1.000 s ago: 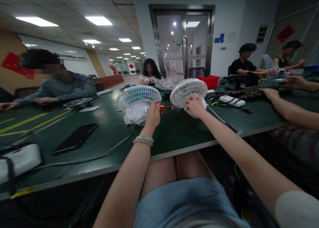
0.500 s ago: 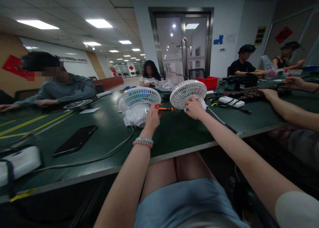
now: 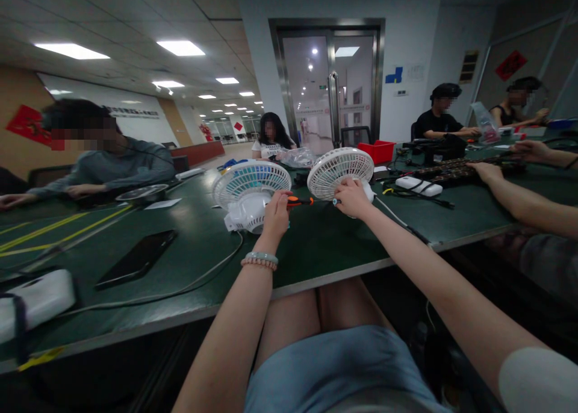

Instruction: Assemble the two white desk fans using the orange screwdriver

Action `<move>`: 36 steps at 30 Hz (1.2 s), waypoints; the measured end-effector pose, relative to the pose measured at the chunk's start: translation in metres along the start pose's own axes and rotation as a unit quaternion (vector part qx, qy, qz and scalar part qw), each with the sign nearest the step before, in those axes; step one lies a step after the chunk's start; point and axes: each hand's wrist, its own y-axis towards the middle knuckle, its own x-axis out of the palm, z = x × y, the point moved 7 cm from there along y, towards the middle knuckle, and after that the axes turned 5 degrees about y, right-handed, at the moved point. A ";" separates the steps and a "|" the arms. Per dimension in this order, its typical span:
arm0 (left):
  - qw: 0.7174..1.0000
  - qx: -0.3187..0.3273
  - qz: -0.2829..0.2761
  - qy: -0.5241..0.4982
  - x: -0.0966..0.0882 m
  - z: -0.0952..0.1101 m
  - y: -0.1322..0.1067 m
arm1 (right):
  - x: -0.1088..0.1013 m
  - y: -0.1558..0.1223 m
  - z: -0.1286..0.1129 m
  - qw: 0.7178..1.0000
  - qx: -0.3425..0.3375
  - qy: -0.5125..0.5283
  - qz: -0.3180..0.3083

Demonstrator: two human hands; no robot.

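Note:
My left hand is closed around an orange-and-black screwdriver, its handle pointing right. Close behind that hand stands a white fan with a round grille and a white motor housing. My right hand has its fingers curled in front of a second white fan. A small pale-blue end of something pokes out of the right hand toward the screwdriver; the rest is covered by the fingers. Whether the right fingers also touch the fan base cannot be made out.
On the green table lie a black phone, a white power strip and a fan cable. A red bin stands behind the right fan. Co-workers sit around; one's hands hold dark cords at right.
The view has tilted very slightly, shifting the scene down a little. Both hands stay in nearly the same place between the two fans, still holding the same things.

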 end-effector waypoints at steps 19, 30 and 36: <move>0.996 0.035 0.009 0.087 -0.005 0.015 -0.005 | -0.002 0.000 -0.001 1.000 0.000 0.008 0.007; 0.999 0.014 -0.033 -0.023 0.003 0.000 -0.002 | -0.002 -0.001 -0.001 1.000 0.005 0.003 0.003; 0.999 0.011 -0.009 0.049 -0.001 0.005 -0.003 | -0.001 -0.001 -0.001 1.000 0.001 0.003 0.011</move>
